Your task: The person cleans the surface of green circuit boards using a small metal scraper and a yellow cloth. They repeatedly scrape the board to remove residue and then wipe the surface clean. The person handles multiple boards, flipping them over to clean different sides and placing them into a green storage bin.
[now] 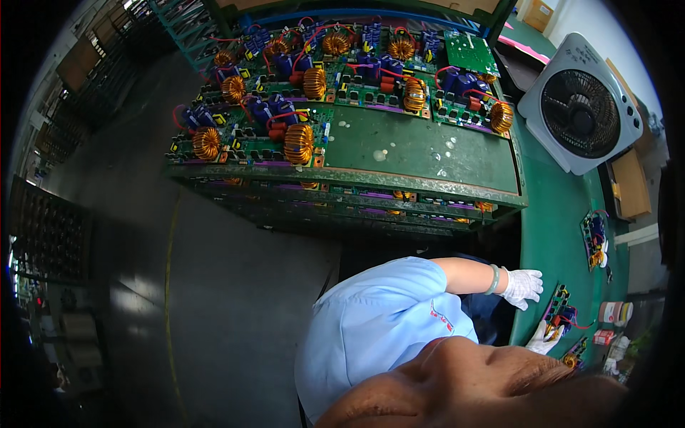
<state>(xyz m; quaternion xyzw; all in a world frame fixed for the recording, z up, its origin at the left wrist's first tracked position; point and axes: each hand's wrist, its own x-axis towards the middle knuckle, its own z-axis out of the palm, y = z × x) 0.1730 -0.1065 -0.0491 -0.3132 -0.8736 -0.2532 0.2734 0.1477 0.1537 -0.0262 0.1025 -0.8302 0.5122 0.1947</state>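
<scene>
Two white-gloved hands are at the green bench (556, 235), off to the right of the view. The left hand (524, 287), with a pale bracelet (492, 279) at the wrist, is by the bench edge, its fingers slightly apart and nothing visible in them. The right hand (544, 338) touches the lower side of a circuit board (559, 307) (the one with a red wire (583, 327) trailing off it). I cannot tell whether those fingers are clamped on the circuit board or only steadying it, since the hand is small and partly hidden here.

A second board (594, 239) lies farther along the bench, and a third board (574, 352) sits just beside the right hand. Some rolls (615, 312) stand beyond the red wire, while a grey fan (556, 135) stands near the rack (342, 175), which carries many similar boards with copper-coloured coils (298, 145).

The likeliest trouble, I judge, is the red wire: its loose end could snag on the rolls and tug at its joint. A weak hold through slick glove fabric might let the circuit board slip, and with the third board so near, a sideways swing could knock their tall parts together and bend a lead.
</scene>
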